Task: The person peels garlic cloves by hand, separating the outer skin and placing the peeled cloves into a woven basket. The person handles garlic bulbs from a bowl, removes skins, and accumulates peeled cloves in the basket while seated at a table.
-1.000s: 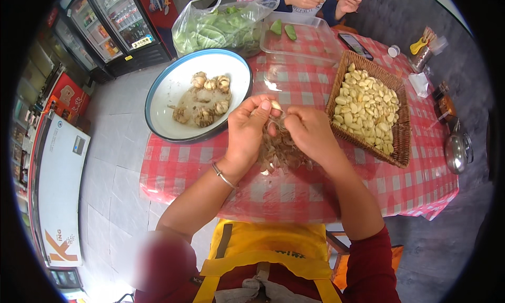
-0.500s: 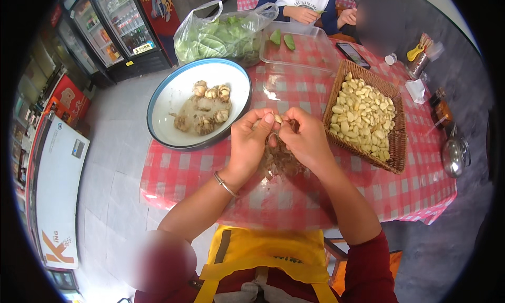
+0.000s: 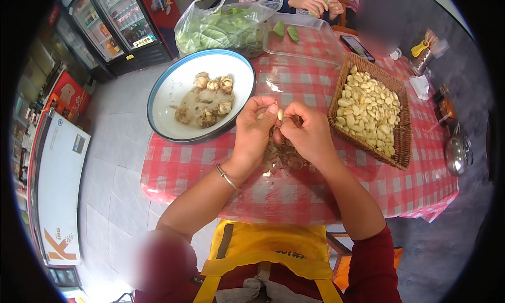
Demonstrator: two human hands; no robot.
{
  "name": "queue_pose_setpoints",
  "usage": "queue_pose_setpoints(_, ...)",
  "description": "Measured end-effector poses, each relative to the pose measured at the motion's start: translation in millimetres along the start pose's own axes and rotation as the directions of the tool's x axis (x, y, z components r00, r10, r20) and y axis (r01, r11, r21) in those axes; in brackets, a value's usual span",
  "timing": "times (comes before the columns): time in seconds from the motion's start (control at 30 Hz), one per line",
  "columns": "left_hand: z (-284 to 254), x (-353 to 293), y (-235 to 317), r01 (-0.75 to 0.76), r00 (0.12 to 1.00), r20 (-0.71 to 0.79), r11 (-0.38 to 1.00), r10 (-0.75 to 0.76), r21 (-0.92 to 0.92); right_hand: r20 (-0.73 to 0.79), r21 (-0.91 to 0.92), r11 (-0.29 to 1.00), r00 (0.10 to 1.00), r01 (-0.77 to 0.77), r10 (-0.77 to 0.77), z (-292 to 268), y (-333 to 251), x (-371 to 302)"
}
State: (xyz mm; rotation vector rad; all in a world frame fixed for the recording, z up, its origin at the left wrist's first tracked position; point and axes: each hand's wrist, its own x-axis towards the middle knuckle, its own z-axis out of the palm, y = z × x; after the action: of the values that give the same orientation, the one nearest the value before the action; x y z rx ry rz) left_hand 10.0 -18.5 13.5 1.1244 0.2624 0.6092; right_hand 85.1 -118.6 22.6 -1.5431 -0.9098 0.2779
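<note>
My left hand [image 3: 254,128] and my right hand [image 3: 310,133] meet above the middle of the table, fingertips pinched together. Between them is a small pale garlic clove [image 3: 280,115]. Below my fingers lies a heap of brown garlic skins [image 3: 286,160]. Left of my hands, a white enamel basin [image 3: 167,95] with a blue rim holds several whole garlic bulbs [image 3: 213,85] and loose debris. To the right stands a brown wicker basket [image 3: 404,129] full of peeled garlic cloves [image 3: 368,111]. Part of what my left fingers grip is hidden behind the thumb.
Behind the basin sits a clear plastic bag [image 3: 226,32] of green pods. Beside it is a clear plastic tray [image 3: 315,53] with two pods. A phone [image 3: 357,47], utensil holder [image 3: 422,61] and metal kettle [image 3: 457,153] line the right side. Across the table a person's hands [image 3: 318,7] handle something green.
The clove shows more upright between my fingertips, and my hands stay nearly in place. The other person's hands have come together. The whole view has shifted slightly.
</note>
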Motion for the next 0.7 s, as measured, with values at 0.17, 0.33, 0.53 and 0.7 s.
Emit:
queue_pose_setpoints(0.17, -3.1, -1.3, 1.6, -0.018, 0.998, 0.06, 0.996, 0.013, 0.087, 0.003, 0.203, 0.977, 0.998, -0.064, 0.065, -1.6, -1.0, 0.4)
queue_pose_setpoints(0.33, -1.9, -2.8, 2.9, -0.026, 0.993, 0.121, 0.99, 0.009, 0.136, 0.028, 0.162, 0.981, 0.994, -0.111, 0.107, -9.4, -8.6, 3.1)
queue_pose_setpoints(0.53, -8.2, 1.2, -0.1, 0.064, 0.99, 0.129, 0.995, -0.054, -0.071, 0.085, 0.332, 0.935, 0.991, -0.122, 0.099, -8.8, -16.2, -0.1)
queue_pose_setpoints(0.7, -6.1, 2.2, 2.1, 0.075, 0.996, 0.055, 0.987, -0.067, -0.145, 0.0, 0.135, 0.983, 0.992, -0.124, 0.126, -27.6, -7.0, 3.0)
